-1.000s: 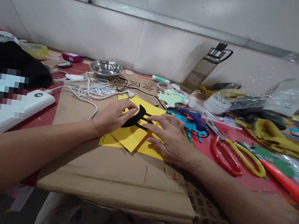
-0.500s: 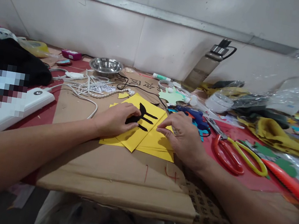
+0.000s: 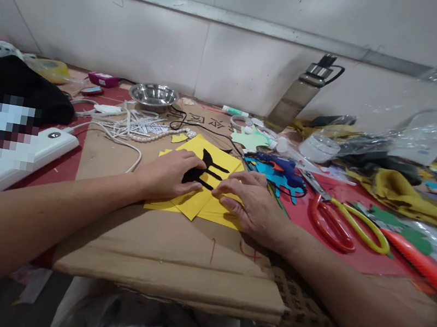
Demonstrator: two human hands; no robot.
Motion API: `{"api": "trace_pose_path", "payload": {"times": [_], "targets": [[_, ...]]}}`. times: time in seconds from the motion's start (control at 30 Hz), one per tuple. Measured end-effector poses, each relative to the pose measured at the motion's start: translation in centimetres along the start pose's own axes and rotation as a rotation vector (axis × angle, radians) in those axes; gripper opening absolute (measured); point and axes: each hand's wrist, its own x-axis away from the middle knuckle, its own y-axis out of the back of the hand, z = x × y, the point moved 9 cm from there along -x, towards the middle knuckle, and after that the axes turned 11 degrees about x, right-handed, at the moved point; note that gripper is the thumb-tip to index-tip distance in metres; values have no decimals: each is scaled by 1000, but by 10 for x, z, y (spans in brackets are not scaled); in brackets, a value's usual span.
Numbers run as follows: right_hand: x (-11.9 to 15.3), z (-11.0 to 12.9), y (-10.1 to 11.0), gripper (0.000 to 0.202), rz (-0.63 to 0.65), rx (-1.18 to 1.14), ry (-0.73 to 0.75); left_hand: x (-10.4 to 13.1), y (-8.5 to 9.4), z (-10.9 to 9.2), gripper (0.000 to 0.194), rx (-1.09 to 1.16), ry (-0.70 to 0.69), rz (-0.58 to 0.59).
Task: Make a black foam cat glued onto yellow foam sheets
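A flat black cut-out point(image 3: 204, 173) with several narrow prongs lies on overlapping sheets of yellow paper point(image 3: 190, 207). My left hand point(image 3: 171, 173) holds down its left part, thumb and fingers on either side, hiding some of it. The prongs point right, out from under that hand. At the tip of the lowest prong is the index fingertip of my right hand point(image 3: 251, 202). That hand's thumb is a little apart from the index finger, and I see nothing held between them.
Brown cardboard point(image 3: 126, 248) lies beneath the paper. Scissors point(image 3: 332, 217), a blue glue gun point(image 3: 289, 172) and an orange-handled tool point(image 3: 418, 261) lie right. A power bank point(image 3: 15, 159) is left. Behind are a metal bowl point(image 3: 153, 97), a pearl string point(image 3: 142, 138) and a bottle point(image 3: 297, 101).
My right hand has moved left onto the end of the lowest prong, and its thumb and index finger have parted from a pinch. My left hand stays on the black cut-out.
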Motion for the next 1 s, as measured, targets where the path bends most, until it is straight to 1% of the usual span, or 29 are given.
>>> {"api": "trace_pose_path", "payload": {"times": [0.1, 0.2, 0.3, 0.37, 0.4, 0.47, 0.57, 0.63, 0.67, 0.73, 0.87, 1.0], "targets": [[2, -8, 5, 26, -42, -56, -58, 0, -1, 1, 38, 1, 9, 8], [3, -10, 9, 27, -92, -83, -58, -1, -2, 2, 38, 1, 10, 9], [0, -5, 3, 23, -32, -27, -28, -1, -1, 1, 38, 1, 4, 1], [-1, -5, -1, 20, 5, 10, -44, -1, -1, 1, 39, 4, 6, -1], [-1, -7, 0, 20, 1, 12, -63, -1, -1, 0, 39, 7, 8, 1], [0, -16, 7, 18, -62, -33, -128, 0, 0, -1, 38, 12, 7, 8], [4, -37, 19, 17, -207, -140, -260, 0, 1, -3, 37, 22, -7, 17], [5, -49, 21, 15, -264, -187, -316, 1, 2, -3, 36, 24, -15, 16], [4, -53, 20, 16, -265, -200, -316, 1, 2, -3, 37, 23, -20, 15], [0, -53, 13, 23, -226, -201, -272, 1, 3, -4, 38, 19, -27, 10], [-4, -40, 1, 39, -124, -128, -138, 2, 3, -3, 43, -1, -25, 13], [-4, -27, 1, 43, -97, -64, -67, 2, 3, -3, 43, -11, -39, 25]]}}
